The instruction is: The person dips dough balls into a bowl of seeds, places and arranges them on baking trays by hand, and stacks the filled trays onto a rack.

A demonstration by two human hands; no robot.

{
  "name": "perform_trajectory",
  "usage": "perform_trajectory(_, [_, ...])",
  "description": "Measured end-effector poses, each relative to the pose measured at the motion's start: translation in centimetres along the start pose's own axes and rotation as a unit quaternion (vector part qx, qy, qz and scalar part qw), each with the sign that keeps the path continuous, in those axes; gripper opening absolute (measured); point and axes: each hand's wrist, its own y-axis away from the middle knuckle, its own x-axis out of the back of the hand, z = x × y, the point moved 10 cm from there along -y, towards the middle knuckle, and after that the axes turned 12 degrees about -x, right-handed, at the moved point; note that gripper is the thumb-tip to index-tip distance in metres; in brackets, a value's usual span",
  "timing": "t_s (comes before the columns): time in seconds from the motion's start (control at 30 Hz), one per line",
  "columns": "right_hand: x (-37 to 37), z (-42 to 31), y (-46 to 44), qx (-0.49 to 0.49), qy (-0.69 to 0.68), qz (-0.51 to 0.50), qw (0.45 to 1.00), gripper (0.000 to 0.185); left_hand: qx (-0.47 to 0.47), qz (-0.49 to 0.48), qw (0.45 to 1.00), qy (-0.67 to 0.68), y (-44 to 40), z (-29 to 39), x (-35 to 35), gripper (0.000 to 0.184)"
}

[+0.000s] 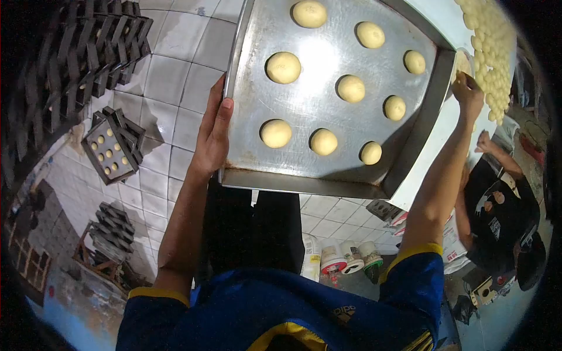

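here's the left hand (215,130), clamping the left rim of a shallow grey metal tray (307,108), nine round yellow dough balls (351,89) sitting spaced inside. the right hand (467,92) bunches its fingers beyond the right wall; can't tell what they pinch. the tray's right edge meets a white tabletop (432,143), small dough pieces (493,64) crowding its far side. off left, pale square floor tiles (175,76) stretch towards dark stacked trays (88,58).
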Motion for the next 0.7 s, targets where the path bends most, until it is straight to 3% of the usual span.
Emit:
perform_trajectory(0.03, [-1.4,0.3,-0.3,0.001,0.037,-0.038,0.999,0.043,-0.009,0.001,1.000,-0.003,-0.1,0.2,0.0,0.066])
perform_trajectory(0.2, [-1.5,0.3,-1.0,-0.009,0.097,-0.043,0.994,0.042,0.007,-0.005,0.999,0.052,-0.1,-0.4,-0.4,0.069])
perform_trajectory(0.3, [0.7,0.6,-1.0,0.011,0.017,0.010,1.000,0.042,0.008,-0.003,1.000,0.025,0.1,0.2,-0.4,0.071])
perform_trajectory(0.33, [1.3,1.0,-1.1,0.035,-0.082,-0.022,0.996,0.041,0.009,0.001,1.000,0.004,0.0,0.4,-0.4,0.072])
perform_trajectory(0.37, [2.2,0.7,0.1,0.035,-0.080,-0.022,0.996,0.041,0.010,0.000,1.000,0.006,0.1,0.3,-0.4,0.072])
perform_trajectory(0.43, [5.7,-1.6,5.2,0.040,-0.301,-0.040,0.952,0.038,0.004,-0.003,0.998,0.056,0.0,0.0,-0.6,0.073])
perform_trajectory(0.5, [7.6,-4.3,12.4,-0.014,-0.382,-0.087,0.920,0.031,0.003,-0.004,0.999,0.042,0.2,-0.5,-0.3,0.073])
perform_trajectory(0.6, [5.7,-7.1,23.6,0.004,-0.320,-0.262,0.910,0.029,-0.002,-0.007,1.000,0.029,0.3,-0.4,-0.4,0.073])
perform_trajectory(0.63, [5.5,-9.5,27.5,0.064,-0.368,-0.313,0.873,0.021,-0.006,-0.009,1.000,0.030,0.3,-0.2,-0.5,0.073])
perform_trajectory(0.7, [5.6,-13.3,33.7,0.191,-0.295,-0.329,0.876,0.013,-0.005,-0.009,0.999,0.037,0.3,-0.3,-0.6,0.073])
